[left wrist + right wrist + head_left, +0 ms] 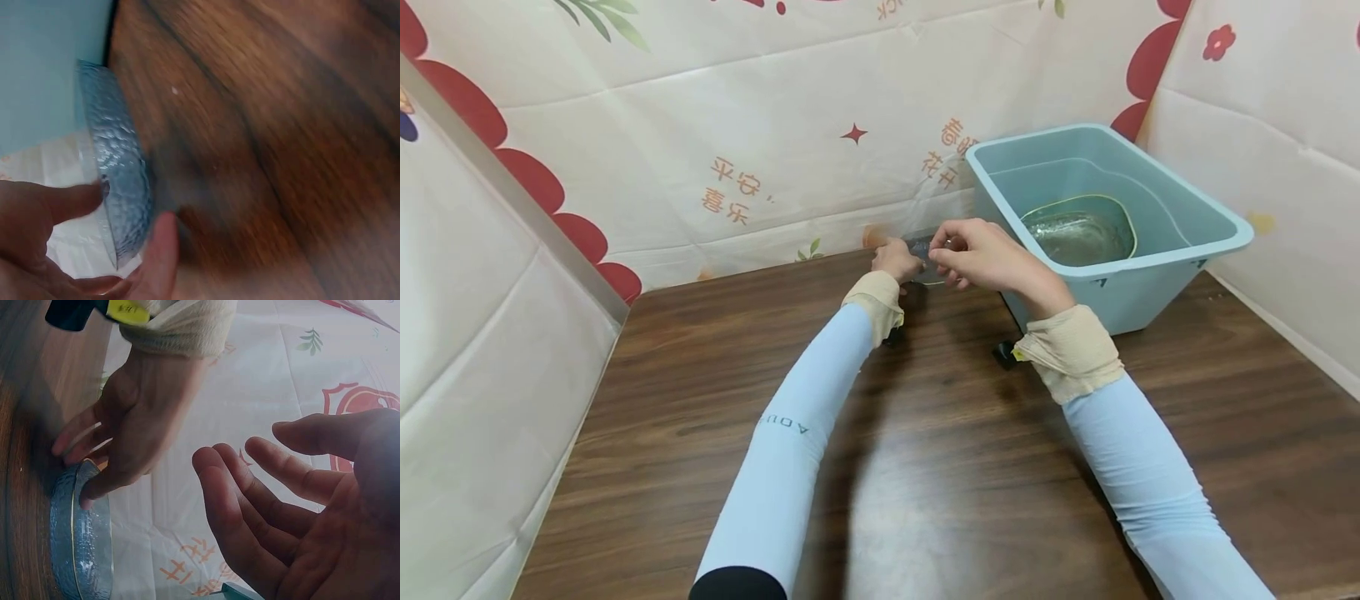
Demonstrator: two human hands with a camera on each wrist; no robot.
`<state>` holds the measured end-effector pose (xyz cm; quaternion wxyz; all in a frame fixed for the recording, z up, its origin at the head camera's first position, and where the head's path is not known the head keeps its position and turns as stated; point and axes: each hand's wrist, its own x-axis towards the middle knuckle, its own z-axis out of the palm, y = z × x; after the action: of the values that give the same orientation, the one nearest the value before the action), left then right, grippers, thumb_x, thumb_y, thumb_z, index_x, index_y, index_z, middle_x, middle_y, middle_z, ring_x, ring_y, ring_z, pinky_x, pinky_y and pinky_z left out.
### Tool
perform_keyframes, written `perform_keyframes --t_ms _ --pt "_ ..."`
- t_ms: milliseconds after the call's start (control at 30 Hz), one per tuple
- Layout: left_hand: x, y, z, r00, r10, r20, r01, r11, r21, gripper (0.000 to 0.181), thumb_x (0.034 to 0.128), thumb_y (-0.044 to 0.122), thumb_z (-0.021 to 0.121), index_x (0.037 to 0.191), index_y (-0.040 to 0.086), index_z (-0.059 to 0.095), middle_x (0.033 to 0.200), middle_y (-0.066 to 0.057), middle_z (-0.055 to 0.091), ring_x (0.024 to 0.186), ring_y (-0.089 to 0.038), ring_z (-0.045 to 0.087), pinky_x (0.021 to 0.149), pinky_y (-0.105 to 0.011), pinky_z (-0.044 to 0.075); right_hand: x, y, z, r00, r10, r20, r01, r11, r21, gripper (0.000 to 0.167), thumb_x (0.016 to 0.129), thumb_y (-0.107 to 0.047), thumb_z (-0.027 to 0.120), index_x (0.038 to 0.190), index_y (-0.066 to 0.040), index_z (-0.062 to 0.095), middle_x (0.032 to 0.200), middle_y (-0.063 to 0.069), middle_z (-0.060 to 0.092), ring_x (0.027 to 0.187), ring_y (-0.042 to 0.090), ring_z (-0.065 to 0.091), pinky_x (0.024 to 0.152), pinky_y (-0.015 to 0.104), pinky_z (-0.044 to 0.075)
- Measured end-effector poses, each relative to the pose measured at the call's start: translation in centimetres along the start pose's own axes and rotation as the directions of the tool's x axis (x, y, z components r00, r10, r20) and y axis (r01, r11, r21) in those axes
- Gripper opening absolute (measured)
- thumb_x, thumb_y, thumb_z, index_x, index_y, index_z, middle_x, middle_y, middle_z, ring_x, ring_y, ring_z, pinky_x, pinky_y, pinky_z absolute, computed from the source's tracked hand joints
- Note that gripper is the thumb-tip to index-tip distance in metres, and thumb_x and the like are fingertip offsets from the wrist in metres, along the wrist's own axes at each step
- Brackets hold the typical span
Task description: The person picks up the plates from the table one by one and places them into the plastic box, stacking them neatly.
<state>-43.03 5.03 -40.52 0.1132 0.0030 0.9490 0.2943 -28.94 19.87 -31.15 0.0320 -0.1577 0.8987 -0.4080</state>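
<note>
A clear textured glass bowl with a thin gold rim is at the table's far edge, between the two hands. My left hand holds its side, thumb over the rim and fingers around the outside, as the left wrist view shows with the bowl between thumb and finger. My right hand hovers beside the bowl, fingers loosely bent and nothing in them; in the right wrist view this hand is apart from the bowl. Part of the bowl is hidden by the hands in the head view.
Right of the hands stands a light blue plastic tub, close to my right forearm. Inside it lies another gold-rimmed glass dish. A printed white sheet hangs behind the brown wooden table and along both sides.
</note>
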Motion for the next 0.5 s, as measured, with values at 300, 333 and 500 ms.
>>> perform_keyframes --t_ms 300,333,500 --pt "0.1 -0.4 0.1 0.997 -0.065 -0.027 0.064 0.996 -0.066 0.071 0.0952 0.02 0.063 0.152 -0.007 0.029 0.147 -0.034 0.041 0.132 -0.049 0.049 0.095 -0.041 0.063 0.2 0.1 0.2 1.0 0.01 0.017 -0.01 1.0 -0.013 0.018 0.106 -0.022 0.057 0.111 -0.007 0.065 0.095 0.011 0.074 0.08 0.026 0.073 0.063 0.028 0.062" --pt "0.0 -0.4 0.0 0.997 -0.069 -0.017 0.068 0.993 -0.095 0.068 0.0957 0.018 0.061 0.151 -0.007 0.03 0.147 -0.034 0.039 0.129 -0.049 0.051 0.091 -0.04 0.065 0.2 0.1 0.3 1.0 0.009 0.019 -0.009 1.0 -0.013 0.018 0.106 -0.022 0.057 0.111 -0.007 0.065 0.095 0.011 0.074 0.081 0.028 0.073 0.064 0.028 0.062" --pt "-1.0 -0.4 -0.6 0.999 -0.035 0.034 0.043 0.968 -0.249 0.055 0.0968 0.007 0.054 0.147 -0.005 0.036 0.147 -0.035 0.044 0.085 -0.037 0.075 0.063 -0.032 0.067 0.1 0.2 0.1 1.0 0.012 0.023 -0.012 1.0 -0.011 0.018 0.107 -0.022 0.057 0.111 -0.007 0.065 0.091 0.01 0.073 0.079 0.026 0.071 0.064 0.029 0.062"
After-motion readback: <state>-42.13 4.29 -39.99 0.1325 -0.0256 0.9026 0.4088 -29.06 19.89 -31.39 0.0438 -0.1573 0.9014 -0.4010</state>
